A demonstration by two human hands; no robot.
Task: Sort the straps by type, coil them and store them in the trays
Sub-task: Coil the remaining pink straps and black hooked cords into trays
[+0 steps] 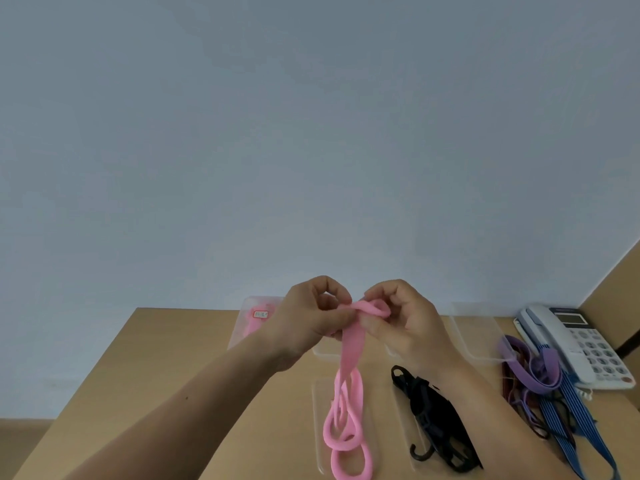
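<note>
On the tan surface [173, 375], a far clear tray [242, 329] holds a tagged pink piece [254, 328]. Above, the left hand [308, 322] and right hand [403, 322] face each other, fingers pinching the pink strap [350, 344], whose loops hang down. Rightward lie a black hooked strap [433, 420], purple strap [540, 370], blue striped straps [568, 410] and a telephone [585, 344].

1 wide-angle head camera looks forward and slightly down, close over the table [180, 368]; the wall [311, 133] fills the upper frame.
</note>
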